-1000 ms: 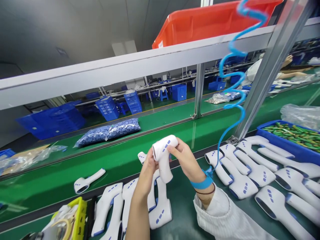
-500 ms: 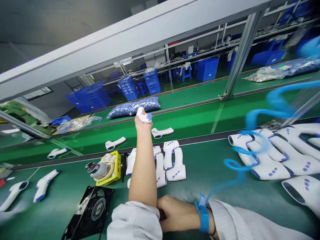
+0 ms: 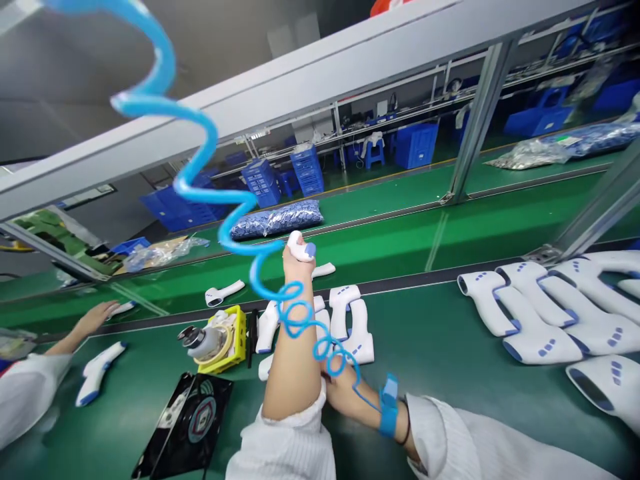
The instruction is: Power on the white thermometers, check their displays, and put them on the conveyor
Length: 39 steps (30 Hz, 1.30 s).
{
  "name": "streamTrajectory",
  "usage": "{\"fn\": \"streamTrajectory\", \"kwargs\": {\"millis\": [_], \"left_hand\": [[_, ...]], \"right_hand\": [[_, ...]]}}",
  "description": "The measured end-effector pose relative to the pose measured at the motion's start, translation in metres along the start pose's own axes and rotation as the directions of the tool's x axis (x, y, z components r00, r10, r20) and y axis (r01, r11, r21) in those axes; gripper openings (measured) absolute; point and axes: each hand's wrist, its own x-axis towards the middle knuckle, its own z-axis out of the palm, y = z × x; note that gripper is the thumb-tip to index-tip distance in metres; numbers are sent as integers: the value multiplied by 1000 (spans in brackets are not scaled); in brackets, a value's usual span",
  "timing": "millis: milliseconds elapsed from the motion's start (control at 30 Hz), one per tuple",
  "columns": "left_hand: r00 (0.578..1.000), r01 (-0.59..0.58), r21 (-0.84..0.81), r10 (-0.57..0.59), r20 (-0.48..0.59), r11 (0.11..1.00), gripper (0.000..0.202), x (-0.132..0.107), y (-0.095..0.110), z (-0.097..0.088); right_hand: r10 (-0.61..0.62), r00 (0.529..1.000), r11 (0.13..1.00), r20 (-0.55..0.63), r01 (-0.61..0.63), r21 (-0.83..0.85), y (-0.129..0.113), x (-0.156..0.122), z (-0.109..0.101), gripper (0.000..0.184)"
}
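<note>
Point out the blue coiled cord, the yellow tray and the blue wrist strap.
Blue coiled cord [image 3: 165, 112]: head view, on an upper loop of the coil.
Yellow tray [image 3: 243, 337]: head view, on its right rim.
Blue wrist strap [image 3: 389, 407]: head view, on the band's raised end.

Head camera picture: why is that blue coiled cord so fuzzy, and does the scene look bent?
In the head view, the coiled blue cord is soft-edged, probably because it sits so near the lens; the grey overhead beam runs steeply tilted, with a wide-angle look; the white casing in the left hand looks fairly sharp; a pale reflection streaks the green conveyor belt.
</note>
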Motion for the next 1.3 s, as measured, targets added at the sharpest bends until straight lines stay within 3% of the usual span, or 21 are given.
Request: {"fn": "streamTrajectory", "kwargs": {"millis": [67, 133, 233, 300, 367, 433, 500, 567, 767, 1033, 1300], "left_hand": [[999, -36, -32, 37, 16, 999, 35, -18, -7, 0], [994, -95, -53, 97, 56, 994, 36, -40, -14, -2], [968, -186, -49, 191, 160, 981, 55, -77, -23, -8], [935, -268, 7, 258, 244, 963, 72, -100, -25, -11], [892, -361, 140, 298, 340, 922, 75, -121, -26, -11], [867, -391, 277, 249, 432, 878, 71, -137, -27, -9], [851, -383, 374, 166, 498, 845, 66, -148, -28, -7], [828, -418, 439, 135, 544, 795, 63, -154, -30, -6], [751, -594, 448, 260, 607, 669, 58, -157, -35, -6], [803, -547, 523, 233, 548, 654, 57, -160, -30, -10], [783, -585, 540, 246, 572, 605, 57, -159, -33, -13]], "right_hand": [[-35, 991, 997, 126, 44, -64, -10, 4, -16, 26], [-44, 995, 995, 88, 51, -84, -21, 13, -40, 27], [-134, 975, 988, -178, 119, -93, -49, 32, -87, 19], [-230, 896, 973, -381, 205, -105, -73, 42, -113, 13], [-304, 824, 948, -479, 309, -70, -97, 46, -126, 18], [-326, 833, 921, -446, 386, 48, -114, 47, -128, 31], [-297, 891, 907, -343, 376, 192, -120, 46, -122, 38], [-261, 919, 895, -294, 345, 284, -119, 46, -116, 35], [-217, 908, 859, -357, 351, 372, -107, 51, -109, 30], [-115, 885, 865, -451, 312, 393, -106, 53, -100, 32], [-97, 885, 849, -456, 313, 426, -108, 52, -102, 31]]}}
